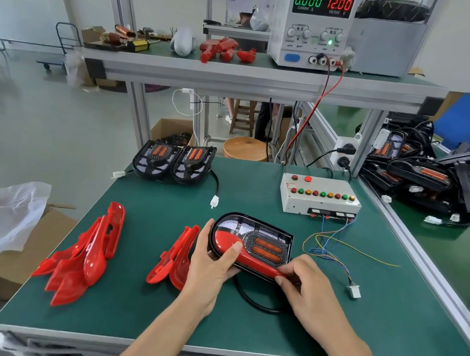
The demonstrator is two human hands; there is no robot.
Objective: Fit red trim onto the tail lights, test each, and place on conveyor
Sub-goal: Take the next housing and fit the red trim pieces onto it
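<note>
A black tail light (262, 236) with two orange lenses lies at the middle of the green bench (241, 323), a glossy red trim (230, 241) seated along its near edge. My left hand (213, 265) grips the light's left end, thumb pressing on the trim. My right hand (304, 283) pinches the trim's narrow right tip against the light. The light's black cable (252, 303) loops under my wrists. Two loose trims (174, 258) lie just left of my left hand, and a larger pile of trims (83, 254) lies further left.
Two untrimmed tail lights (173, 161) stand at the bench's back left. A white test box (318, 196) with coloured buttons sits back right, its wires ending in a white plug (354, 292). A power supply (316, 27) reads 12.00 V. Several tail lights (419, 175) crowd the conveyor at right.
</note>
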